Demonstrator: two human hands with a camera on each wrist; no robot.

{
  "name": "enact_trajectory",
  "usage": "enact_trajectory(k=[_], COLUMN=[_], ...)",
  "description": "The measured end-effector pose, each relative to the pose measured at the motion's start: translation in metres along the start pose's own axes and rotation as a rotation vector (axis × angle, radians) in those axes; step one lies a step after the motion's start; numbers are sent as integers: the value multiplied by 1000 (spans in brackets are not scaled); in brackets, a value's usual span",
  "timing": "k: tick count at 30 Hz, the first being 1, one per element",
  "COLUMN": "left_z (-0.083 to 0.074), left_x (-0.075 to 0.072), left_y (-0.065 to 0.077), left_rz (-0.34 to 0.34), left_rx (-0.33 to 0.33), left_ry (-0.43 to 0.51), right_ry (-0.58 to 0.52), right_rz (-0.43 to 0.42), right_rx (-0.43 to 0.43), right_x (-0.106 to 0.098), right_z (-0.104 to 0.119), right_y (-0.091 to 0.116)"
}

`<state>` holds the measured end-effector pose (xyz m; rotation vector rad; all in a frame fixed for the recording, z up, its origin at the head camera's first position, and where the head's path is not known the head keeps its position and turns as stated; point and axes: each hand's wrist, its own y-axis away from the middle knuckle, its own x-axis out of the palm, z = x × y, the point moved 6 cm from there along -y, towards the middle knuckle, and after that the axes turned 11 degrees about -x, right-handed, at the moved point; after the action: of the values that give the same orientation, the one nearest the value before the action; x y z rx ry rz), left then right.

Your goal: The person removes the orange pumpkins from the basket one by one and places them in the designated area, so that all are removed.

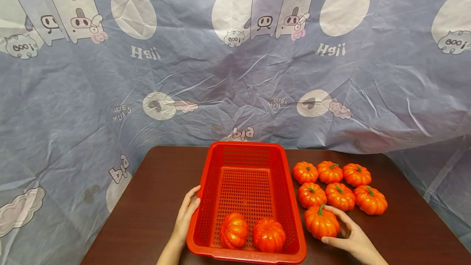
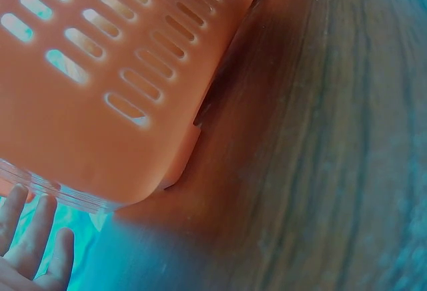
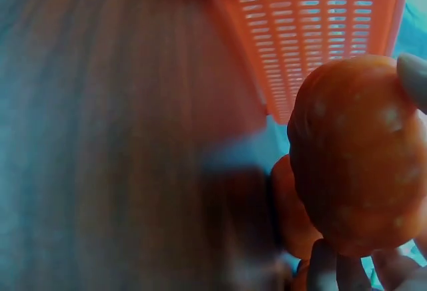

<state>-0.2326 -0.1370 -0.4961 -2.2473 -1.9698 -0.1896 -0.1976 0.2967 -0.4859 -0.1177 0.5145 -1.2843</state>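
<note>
In the head view, my right hand point(image 1: 349, 234) grips a small orange pumpkin point(image 1: 321, 223) with a green stem, just right of the red basket point(image 1: 294, 216). Thumb and fingers lie on opposite sides of this pumpkin point(image 3: 360, 157) in the right wrist view, and it is held off the table. My left hand point(image 1: 185, 216) rests against the basket's left rim, its fairly straight fingers point(image 2: 30, 237) touching the edge. Inside the basket, at the near end, lie two pumpkins, one on its side point(image 1: 234, 231) and another to its right point(image 1: 269, 235).
Several more pumpkins point(image 1: 339, 196) sit in two rows on the dark brown table point(image 1: 165, 175), right of the basket. A grey-blue printed cloth point(image 1: 228, 77) hangs behind the table and along its sides.
</note>
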Motion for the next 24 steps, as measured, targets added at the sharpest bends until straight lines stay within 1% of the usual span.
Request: enact_trajectory(k=[2,4,6,10,13,17,24], left_z=[-1,-1,-2,-2,-1,-1,-1], left_x=[0,0,1,1,1,0,0], left_y=[0,0,1,1,1,0,0], left_rz=[5,11,19,21,10,0,-5], left_rx=[6,11,16,11,2,0,-4], left_ry=[0,-1,-3,-4,0,6,6], right_ry=[-1,0,1,17,43,57,57], right_rz=[4,3,5,7,17,38,76], right_rx=[1,22,67,188,244,257,249], right_x=[1,1,1,0,-1,-1,-3], right_z=[-5,-10,-15,-23,-25,-25,-22], right_y=[2,3,5,6,6,6,5])
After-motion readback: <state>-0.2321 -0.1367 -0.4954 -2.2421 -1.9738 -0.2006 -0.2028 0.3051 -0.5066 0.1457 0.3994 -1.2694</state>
